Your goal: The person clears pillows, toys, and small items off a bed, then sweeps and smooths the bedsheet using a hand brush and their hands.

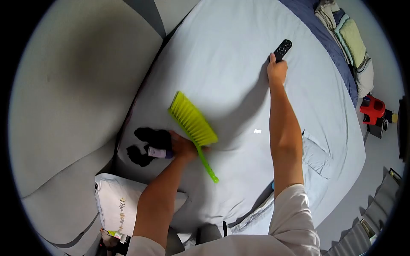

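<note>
My right hand [277, 70], stretched far forward over the pale bed sheet [230, 51], is closed around the lower end of a black remote control [283, 49]. At the left, my left hand [184, 147] is partly hidden behind a lime-green brush [194, 121]. The brush's bristles face up and right, and its handle slants down toward me. Black cloth items [149, 135] and a small white tube with a purple cap [159, 152] lie against the left hand's outer side. Which of these its fingers hold is hard to make out.
A padded grey headboard [85, 85] runs along the left. One pillow [117, 198] lies at lower left, another [314, 155] at right. Folded bedding [352, 40] is at the upper right, with a red stool [373, 109] beyond the bed.
</note>
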Available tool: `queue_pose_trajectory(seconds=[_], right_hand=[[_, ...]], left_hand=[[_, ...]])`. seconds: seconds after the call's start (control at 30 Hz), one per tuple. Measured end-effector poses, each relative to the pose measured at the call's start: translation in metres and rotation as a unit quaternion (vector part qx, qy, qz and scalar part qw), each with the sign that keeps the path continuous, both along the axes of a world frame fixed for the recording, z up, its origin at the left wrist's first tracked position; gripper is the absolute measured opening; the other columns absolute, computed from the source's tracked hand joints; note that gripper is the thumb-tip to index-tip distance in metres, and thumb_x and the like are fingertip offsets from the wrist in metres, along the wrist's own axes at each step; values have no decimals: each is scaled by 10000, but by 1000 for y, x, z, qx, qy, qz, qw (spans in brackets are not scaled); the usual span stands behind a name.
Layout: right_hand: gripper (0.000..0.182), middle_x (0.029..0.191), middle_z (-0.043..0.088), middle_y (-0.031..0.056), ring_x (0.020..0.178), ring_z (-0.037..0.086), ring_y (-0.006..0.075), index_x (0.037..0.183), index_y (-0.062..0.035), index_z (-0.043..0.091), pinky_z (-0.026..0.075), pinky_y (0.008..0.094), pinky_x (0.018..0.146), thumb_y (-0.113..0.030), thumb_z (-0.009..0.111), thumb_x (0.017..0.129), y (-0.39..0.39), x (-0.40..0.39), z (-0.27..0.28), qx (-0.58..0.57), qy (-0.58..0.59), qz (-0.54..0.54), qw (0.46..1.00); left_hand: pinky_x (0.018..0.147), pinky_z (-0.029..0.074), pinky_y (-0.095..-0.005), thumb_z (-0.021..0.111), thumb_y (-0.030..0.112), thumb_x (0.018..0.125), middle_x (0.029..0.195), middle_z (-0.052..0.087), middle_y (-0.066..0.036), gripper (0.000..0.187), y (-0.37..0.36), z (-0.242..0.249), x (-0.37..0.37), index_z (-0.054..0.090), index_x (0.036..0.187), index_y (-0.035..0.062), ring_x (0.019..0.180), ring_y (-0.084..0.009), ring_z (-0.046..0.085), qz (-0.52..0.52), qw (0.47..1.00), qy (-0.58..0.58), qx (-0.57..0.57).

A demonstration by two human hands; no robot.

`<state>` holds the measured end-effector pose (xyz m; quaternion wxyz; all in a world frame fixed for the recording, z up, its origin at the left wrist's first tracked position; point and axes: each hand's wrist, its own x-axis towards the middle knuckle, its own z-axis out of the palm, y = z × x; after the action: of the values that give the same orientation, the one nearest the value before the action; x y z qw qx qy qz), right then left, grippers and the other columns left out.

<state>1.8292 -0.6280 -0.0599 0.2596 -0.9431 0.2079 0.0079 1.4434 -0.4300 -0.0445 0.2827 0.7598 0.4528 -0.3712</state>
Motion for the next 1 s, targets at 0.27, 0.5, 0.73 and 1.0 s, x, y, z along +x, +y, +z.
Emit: queue_pose_trajectory(seconds=[0.27,0.5,0.73,1.0], right_hand=[[352,637,459,-34,545,434,67,815,-98,516,355,228,490,-381,545,1021,42,-149,57,432,-115,-17,895],[319,823,671,105,698,614,187,1066,18,626,498,360,652,-291,612,984,159,-351,89,499,56,145,853],[292,976,696,192,848,670,293,1135,-4,639,506,366,786,-225,637,944,97,-394,110,471,66,194,858],[528,1276,577,237,1106,602,384,1316,2,521,493,440,927,-195,676,852,-212,-468,59,-153,-34,25,987]], left_hand=[[1193,140,-544,906,635,490,1536,28,-378,1693,-7,-1,0,-328,1444,-22,1443,-518,90,-7,1000,23,20],[1187,156,-547,756,774,605,1534,83,-403,1500,1,-47,-27,-122,1532,-12,1432,-529,158,-50,986,-143,66],[1198,133,-550,768,766,602,1557,-68,-374,1503,15,-83,-23,-172,1541,63,1440,-532,114,4,996,-40,76],[1191,201,-504,906,550,587,1556,-138,-337,1627,-13,-2,-9,-381,1427,16,1474,-438,32,41,998,-43,12]])
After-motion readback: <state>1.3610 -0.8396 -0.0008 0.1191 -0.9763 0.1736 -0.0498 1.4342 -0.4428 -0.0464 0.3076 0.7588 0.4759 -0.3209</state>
